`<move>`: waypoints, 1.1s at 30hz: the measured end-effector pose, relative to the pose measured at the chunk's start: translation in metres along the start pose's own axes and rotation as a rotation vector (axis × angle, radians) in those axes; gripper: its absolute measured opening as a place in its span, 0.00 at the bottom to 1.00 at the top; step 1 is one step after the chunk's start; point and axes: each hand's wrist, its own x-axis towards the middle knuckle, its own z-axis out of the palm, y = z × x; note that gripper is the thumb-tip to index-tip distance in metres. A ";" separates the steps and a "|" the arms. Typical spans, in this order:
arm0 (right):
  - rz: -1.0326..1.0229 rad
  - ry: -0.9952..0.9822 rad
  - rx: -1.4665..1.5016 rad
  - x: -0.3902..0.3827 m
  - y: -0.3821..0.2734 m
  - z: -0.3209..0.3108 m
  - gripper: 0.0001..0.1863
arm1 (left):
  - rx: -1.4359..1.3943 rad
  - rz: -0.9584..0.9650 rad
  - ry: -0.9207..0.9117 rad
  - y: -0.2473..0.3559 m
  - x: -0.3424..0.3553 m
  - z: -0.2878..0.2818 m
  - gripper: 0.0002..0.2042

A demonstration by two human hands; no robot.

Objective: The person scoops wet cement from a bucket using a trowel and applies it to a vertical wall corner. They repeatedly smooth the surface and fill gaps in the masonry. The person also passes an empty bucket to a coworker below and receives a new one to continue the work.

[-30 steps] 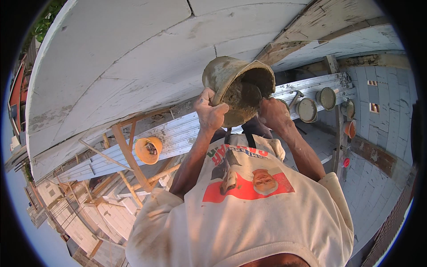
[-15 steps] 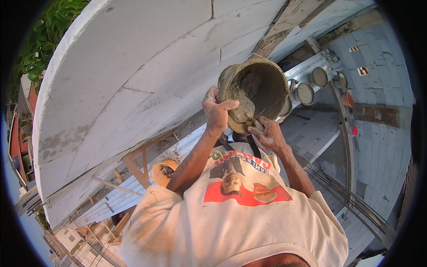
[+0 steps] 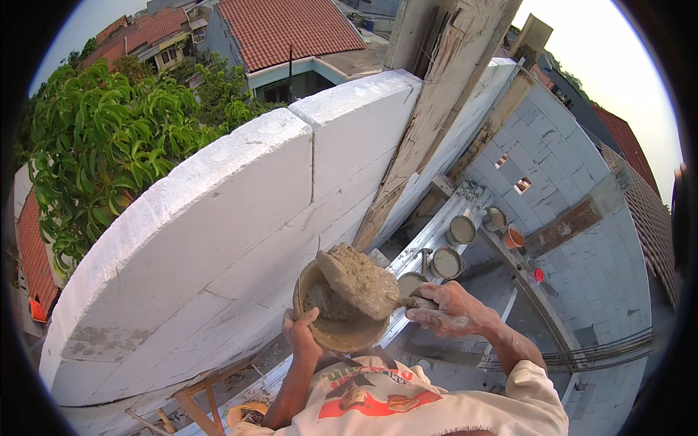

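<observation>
Against the white block wall (image 3: pixel 218 240), the left hand (image 3: pixel 302 336) clasps the mortar bucket (image 3: pixel 338 327) by its rim while the right hand (image 3: pixel 447 309) grips a heaped trowel (image 3: pixel 360 280) above it, whose tilted load could slide off.

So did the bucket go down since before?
Yes. The bucket was up by the top of the white block wall and now sits lower against it, near the chest, with the trowel lifting mortar out.
</observation>
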 end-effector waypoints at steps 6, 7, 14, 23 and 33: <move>-0.196 0.024 0.517 0.035 -0.064 -0.122 0.15 | 0.197 0.034 0.102 -0.014 0.005 -0.041 0.15; -0.249 0.021 0.652 0.050 -0.071 -0.140 0.15 | 0.224 0.036 0.135 -0.013 0.005 -0.042 0.15; -0.446 0.279 0.991 0.135 -0.030 -0.230 0.18 | 0.302 0.045 0.102 -0.018 0.004 -0.038 0.16; -0.356 0.357 0.711 0.042 0.055 -0.036 0.22 | 0.407 0.049 -0.004 -0.021 0.036 -0.002 0.14; 0.283 0.535 -0.575 0.081 0.135 0.124 0.25 | 0.626 0.044 -0.554 0.003 0.064 0.105 0.14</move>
